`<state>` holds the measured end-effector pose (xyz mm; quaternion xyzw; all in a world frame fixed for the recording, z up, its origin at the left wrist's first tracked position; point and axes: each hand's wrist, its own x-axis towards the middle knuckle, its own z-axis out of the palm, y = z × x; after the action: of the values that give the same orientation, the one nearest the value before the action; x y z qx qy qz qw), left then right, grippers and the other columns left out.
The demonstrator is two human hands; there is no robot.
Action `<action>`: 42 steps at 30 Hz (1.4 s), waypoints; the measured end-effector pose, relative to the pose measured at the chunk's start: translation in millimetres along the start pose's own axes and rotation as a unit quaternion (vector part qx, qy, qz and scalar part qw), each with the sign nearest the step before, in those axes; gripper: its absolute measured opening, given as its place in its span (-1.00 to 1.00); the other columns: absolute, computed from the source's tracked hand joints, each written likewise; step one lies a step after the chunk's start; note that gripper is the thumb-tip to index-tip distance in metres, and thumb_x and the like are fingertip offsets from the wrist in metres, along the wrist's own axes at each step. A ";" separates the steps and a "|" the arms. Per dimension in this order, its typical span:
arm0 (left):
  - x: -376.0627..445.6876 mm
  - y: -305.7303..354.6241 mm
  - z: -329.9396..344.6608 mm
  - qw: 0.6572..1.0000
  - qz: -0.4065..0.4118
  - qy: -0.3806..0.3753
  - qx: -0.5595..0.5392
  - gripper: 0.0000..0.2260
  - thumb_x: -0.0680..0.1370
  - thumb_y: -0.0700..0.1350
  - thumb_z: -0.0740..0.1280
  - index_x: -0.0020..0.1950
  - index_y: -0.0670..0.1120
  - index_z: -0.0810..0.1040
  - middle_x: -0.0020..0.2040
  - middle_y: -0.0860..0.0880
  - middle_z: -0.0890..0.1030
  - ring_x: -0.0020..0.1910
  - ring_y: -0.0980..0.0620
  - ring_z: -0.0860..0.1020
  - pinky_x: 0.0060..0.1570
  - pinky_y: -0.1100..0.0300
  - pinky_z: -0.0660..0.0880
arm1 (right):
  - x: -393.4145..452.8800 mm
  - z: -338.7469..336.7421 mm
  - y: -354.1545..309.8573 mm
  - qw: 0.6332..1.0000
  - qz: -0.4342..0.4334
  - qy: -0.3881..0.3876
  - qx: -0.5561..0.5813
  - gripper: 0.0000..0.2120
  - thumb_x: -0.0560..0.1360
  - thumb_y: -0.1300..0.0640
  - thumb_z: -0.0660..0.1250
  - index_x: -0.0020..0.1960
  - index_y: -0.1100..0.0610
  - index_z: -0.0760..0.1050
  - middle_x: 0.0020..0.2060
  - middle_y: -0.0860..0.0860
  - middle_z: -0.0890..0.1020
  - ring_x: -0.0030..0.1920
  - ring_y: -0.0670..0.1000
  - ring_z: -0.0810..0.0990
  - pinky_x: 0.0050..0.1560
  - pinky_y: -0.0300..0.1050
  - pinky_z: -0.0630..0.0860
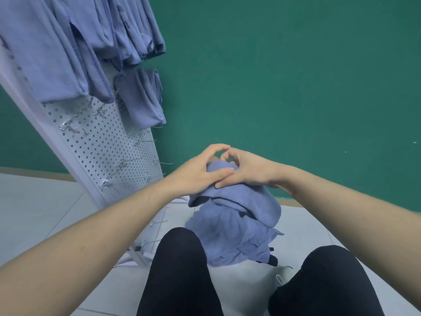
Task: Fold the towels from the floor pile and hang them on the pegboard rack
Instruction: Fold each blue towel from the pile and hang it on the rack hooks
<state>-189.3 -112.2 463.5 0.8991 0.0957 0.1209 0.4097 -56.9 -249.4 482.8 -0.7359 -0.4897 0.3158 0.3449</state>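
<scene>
While left hand and right hand are gripping blue towel, fingers curled on cloth, it is hanging over floor pile beside pegboard rack.

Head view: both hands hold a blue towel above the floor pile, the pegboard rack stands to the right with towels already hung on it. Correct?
Not quite. In the head view the pegboard rack stands to the left, not the right. The rest holds: left hand and right hand hold a blue towel above the floor pile, and hung towels are on it.
</scene>
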 end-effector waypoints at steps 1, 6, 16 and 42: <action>0.5 -3.1 -3.3 1.000 -0.014 0.000 0.006 -0.40 0.42 0.33 0.35 0.42 0.26 0.30 0.03 0.08 0.64 -0.04 0.25 0.58 0.06 0.21 0.47 | 3.9 0.9 -2.2 1.000 -0.004 -0.006 0.003 -0.51 0.31 0.03 0.65 0.01 0.01 0.38 -0.31 -0.11 0.54 -0.33 -0.12 0.46 -0.24 -0.19 0.41; -2.8 -13.1 -21.4 0.997 -0.042 0.000 0.062 -0.80 0.54 0.12 0.41 0.07 0.04 0.62 -0.24 0.11 0.59 -0.34 0.28 0.45 -0.25 0.33 0.37 | 18.2 3.0 -8.7 0.999 -0.003 -0.041 0.012 -0.43 0.33 0.03 0.64 0.15 -0.02 0.34 -0.21 0.06 0.63 -0.27 0.00 0.56 -0.15 0.01 0.53; -12.7 -24.9 -65.6 0.987 -0.010 0.133 0.087 -0.79 0.56 0.02 0.42 -0.20 -0.03 0.51 -0.23 0.05 0.54 -0.27 0.24 0.47 -0.21 0.35 0.36 | 47.0 -0.6 -37.9 0.997 0.027 -0.046 -0.050 -0.56 0.43 -0.22 0.34 0.02 0.16 0.55 -0.16 0.03 0.65 -0.19 -0.04 0.54 -0.06 -0.03 0.46; 25.5 -54.1 -169.7 0.892 -0.154 0.424 -0.033 -0.52 0.61 0.18 0.23 0.40 -0.11 0.50 0.36 -0.03 0.54 0.38 -0.02 0.45 0.40 0.14 0.31 | 213.7 -12.4 -156.3 0.959 -0.088 -0.067 0.259 -0.95 0.53 0.23 0.32 -0.02 0.13 0.53 -0.18 0.09 0.66 -0.17 0.08 0.62 -0.08 -0.08 0.56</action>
<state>-219.1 50.8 533.7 0.7226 0.3933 0.4290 0.3730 -57.0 -7.2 590.3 -0.5524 -0.4757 0.4494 0.5164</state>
